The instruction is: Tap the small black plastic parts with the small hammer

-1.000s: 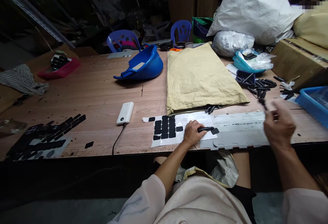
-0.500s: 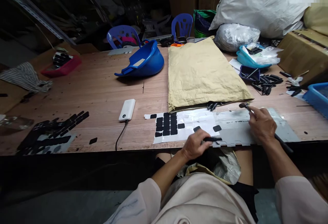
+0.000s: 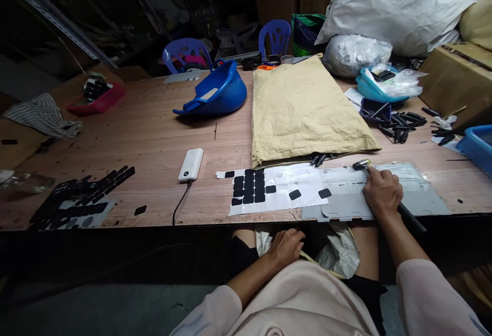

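Observation:
My right hand (image 3: 383, 191) is closed round the black handle of a hammer (image 3: 411, 218). The hammer's head rests at or just above the far edge of a grey plate (image 3: 348, 207) on the table's front edge. Below the table edge, over my lap, my left hand (image 3: 286, 248) has its fingers curled downward at the mouth of an open sack (image 3: 340, 254). Its fingertips are hidden, and I cannot make out anything in them. Left of the plate, overlapping it, lies a white sheet (image 3: 282, 205) with rows of black rounded pads (image 3: 249, 186) and several loose ones.
A large tan paper sack (image 3: 307, 110) lies behind the sheet, with black pieces (image 3: 402, 121) to its right. A white power bank (image 3: 191, 165) with a cable, a blue basin (image 3: 225, 90) and black strips (image 3: 92, 190) are to the left. A blue tub (image 3: 476, 149) stands far right.
My left hand has dropped from the plate's edge to the sack on my lap, and the black piece it held is out of sight. My right hand has shifted slightly left with the hammer.

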### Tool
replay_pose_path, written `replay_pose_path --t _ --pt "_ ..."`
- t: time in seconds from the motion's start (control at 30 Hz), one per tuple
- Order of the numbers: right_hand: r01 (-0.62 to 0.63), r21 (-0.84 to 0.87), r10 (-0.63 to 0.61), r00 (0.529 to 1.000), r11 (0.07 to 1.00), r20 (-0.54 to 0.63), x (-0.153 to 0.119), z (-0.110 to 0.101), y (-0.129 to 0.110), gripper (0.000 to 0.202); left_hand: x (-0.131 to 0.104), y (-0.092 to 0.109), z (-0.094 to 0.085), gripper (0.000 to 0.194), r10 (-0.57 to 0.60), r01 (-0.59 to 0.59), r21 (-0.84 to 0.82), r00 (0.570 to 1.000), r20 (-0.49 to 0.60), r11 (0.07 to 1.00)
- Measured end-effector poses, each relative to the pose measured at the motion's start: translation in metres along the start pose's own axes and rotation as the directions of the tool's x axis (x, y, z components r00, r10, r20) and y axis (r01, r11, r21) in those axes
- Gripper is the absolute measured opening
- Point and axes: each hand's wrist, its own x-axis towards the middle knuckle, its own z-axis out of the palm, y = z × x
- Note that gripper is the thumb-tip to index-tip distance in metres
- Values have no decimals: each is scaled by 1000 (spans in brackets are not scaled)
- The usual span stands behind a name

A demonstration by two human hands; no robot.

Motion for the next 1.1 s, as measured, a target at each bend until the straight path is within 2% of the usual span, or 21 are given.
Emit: replay_pose_path --t 0.1,0.17,0.23,0.37,0.43,0.53,0.63,0.73,0.83,0.97,1.1 --pt "10 -13 -10 1000 1000 -3 -1 0 -1 35 14 26 -17 19 213 -221 -76 972 -104 972" --pt "15 -19 -15 1000 1000 -2 -1 -1 -2 35 41 45 -38 21 266 -284 -60 940 -215 957" --pt "20 -21 -20 1000 1000 0 -1 -2 -2 35 81 61 -63 21 227 -242 -8 918 -325 970" --pt "16 -25 -16 1000 1000 6 -1 -2 -2 35 167 76 -107 19 75 -43 80 882 -465 996" --pt "9 -31 -8 1000 999 13 -1 -2 -2 36 197 77 -119 12 64 -15 106 881 -469 994" --pt "-1 -37 2 999 999 33 -1 -3 -4 37 219 76 -122 2 44 7 116 900 -433 993" --pt "-9 -38 11 999 999 46 -1 -4 -4 38 221 75 -119 7 7 29 82 916 -400 996" --pt "-6 -36 7 999 999 51 -1 -4 -4 41 210 73 -118 4 3 11 32 920 -393 999" --pt "-9 -39 11 999 999 50 -1 -5 -5 40 188 64 -120 6 -8 -15 -56 924 -382 998" --pt "-15 -46 17 999 999 39 -1 -5 -6 38 151 46 -120 7 -53 -10 -202 950 -308 979" --pt "-9 -39 10 1000 999 29 0 -6 -6 38 125 29 -115 9 -48 -19 -199 944 -327 980"
